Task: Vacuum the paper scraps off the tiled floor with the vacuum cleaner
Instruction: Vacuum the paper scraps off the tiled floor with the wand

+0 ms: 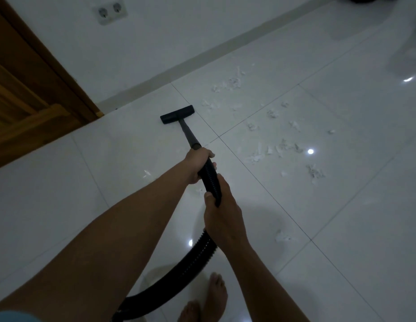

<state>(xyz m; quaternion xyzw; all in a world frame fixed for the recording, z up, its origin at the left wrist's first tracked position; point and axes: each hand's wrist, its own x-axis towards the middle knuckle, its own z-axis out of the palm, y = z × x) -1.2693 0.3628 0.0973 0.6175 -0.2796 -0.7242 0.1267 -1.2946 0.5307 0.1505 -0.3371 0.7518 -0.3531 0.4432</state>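
Barely started imo. Left hand [199, 166] & right hand [222, 217], fingers curled round the hose [211, 180]; nozzle [177, 114] on tiled floor [63, 182], paper scraps [272, 147] scattered just right of it, loads left.

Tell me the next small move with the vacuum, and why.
Probably slide the nozzle a little to the right. It rests on a bare patch of floor, while the nearest paper scraps lie just past its right end, with more scattered farther right. The left hand and right hand both grip the hose, so a short sideways sweep looks feasible.
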